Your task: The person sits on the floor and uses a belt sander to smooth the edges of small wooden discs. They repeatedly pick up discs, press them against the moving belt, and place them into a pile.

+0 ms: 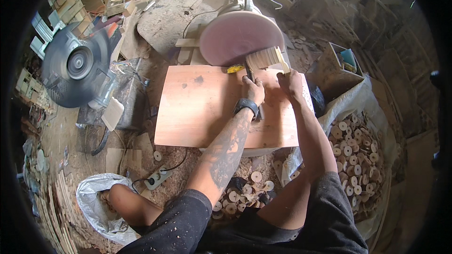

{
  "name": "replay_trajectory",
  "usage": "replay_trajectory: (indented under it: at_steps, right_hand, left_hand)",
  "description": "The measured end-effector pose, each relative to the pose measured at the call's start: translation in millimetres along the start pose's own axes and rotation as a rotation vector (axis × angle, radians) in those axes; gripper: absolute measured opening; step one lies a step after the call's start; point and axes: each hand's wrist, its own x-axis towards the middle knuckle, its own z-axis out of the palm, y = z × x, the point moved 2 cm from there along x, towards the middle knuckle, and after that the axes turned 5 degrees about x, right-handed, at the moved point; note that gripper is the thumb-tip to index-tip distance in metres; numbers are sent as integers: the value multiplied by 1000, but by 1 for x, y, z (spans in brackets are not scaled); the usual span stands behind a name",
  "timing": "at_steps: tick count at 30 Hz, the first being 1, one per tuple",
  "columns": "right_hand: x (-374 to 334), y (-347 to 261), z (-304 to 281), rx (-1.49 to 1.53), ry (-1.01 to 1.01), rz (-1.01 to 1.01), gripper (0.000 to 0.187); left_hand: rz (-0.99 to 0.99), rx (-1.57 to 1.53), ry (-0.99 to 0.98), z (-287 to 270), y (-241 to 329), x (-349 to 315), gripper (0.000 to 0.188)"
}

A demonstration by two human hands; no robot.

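A stack of thin round wooden discs (265, 59) lies on its side against a pinkish sanding disc (234, 37). My left hand (253, 89), with a black band on the wrist, grips the left end of the stack. My right hand (289, 82) holds the right end. Both hands rest over the far edge of a reddish wooden work board (202, 108). A small yellow piece (235, 69) sits just left of the stack at the sanding disc's lower rim.
A circular saw (77, 66) with a grey blade stands at the left. A white sack (372, 150) full of several round wooden discs is at the right. More discs (245, 195) lie on the floor between my knees. A power strip (157, 177) and another white sack (101, 207) are lower left.
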Motion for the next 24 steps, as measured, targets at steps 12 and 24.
replay_trajectory:
  at_steps: [12, 24]
  right_hand:
    - [-5, -6, -10, 61, -46, -25, 26]
    - [-5, -8, -10, 79, -15, -48, 27]
  left_hand:
    - [-27, 41, -24, -1, 5, -2, 41]
    - [-44, 35, -19, -1, 6, -2, 39]
